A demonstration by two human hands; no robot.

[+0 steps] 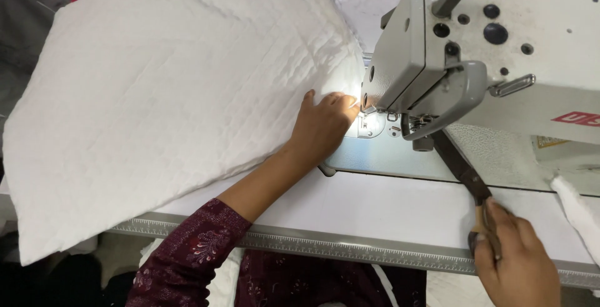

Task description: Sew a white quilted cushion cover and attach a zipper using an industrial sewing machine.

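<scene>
Hold padding [169, 94] flat beside needle with left hand [322, 126], fingers spread on its edge, clear of the needle. Keep right hand [515, 263] clamped on scissors [465, 176], blades angled under machine [494, 51] head, above table [387, 207].

Machine head [437, 51] blocks right; quilted panel [162, 94] fills left; bare table strip [375, 201] between seems passable.

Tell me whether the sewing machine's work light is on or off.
On: a bright glow falls on the needle plate and quilted white fabric beside the left hand.
</scene>
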